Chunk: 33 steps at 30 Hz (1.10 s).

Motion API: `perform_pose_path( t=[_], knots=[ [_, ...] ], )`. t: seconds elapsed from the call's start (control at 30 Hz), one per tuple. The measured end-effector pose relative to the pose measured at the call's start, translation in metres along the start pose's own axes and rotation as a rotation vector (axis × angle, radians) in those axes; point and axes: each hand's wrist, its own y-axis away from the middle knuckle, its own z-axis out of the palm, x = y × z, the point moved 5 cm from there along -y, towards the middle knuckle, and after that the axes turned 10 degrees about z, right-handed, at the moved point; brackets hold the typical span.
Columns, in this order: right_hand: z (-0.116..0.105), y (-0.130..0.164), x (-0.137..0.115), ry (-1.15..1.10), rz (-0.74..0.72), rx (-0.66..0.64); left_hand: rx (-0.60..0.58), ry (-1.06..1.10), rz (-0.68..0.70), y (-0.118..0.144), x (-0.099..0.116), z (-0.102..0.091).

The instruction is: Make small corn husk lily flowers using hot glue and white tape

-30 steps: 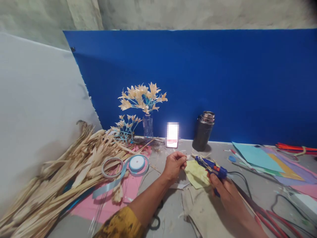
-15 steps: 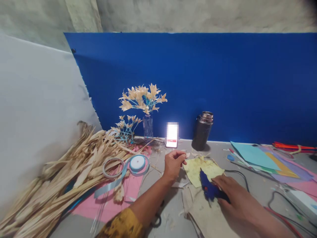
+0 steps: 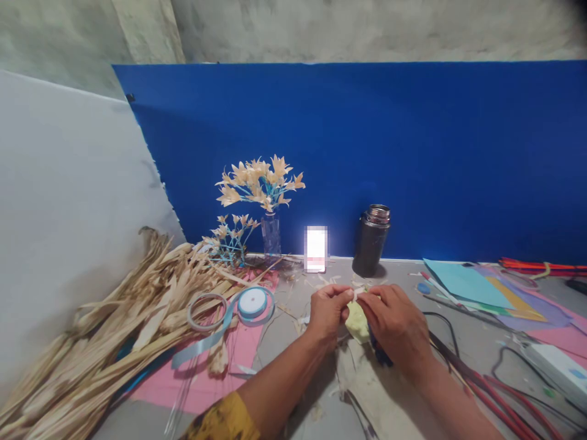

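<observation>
My left hand and my right hand meet over the grey table, fingertips pinched together on a small pale husk piece. Below the fingers lies a yellow-green paper sheet. The blue glue gun rests on the table, mostly hidden under my right hand. A black cord runs off to the right of it.
A heap of dried husk strips fills the left. Blue ribbon spools lie on pink paper. A vase of husk flowers, a lit phone and a dark flask stand along the blue backboard. Coloured sheets lie at right.
My right hand set the glue gun down on the table, then moved up to join my left hand on the small husk piece. The view shifted slightly left.
</observation>
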Motion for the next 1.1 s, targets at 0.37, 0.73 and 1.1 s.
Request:
perform_pose_path(
  t=[0.37, 0.73, 1.1],
  knots=[
    [0.012, 0.007, 0.049, -0.765, 0.776, 0.015, -0.058, -0.005, -0.114, 0.009, -0.004, 0.005],
    [0.034, 0.019, 0.050, -1.026, 1.080, -0.077, -0.082, -0.013, -0.180, 0.012, -0.012, 0.011],
    [0.037, 0.021, 0.045, -0.998, 1.046, -0.111, -0.057, -0.083, -0.097, 0.012, -0.012, 0.009]
  ],
)
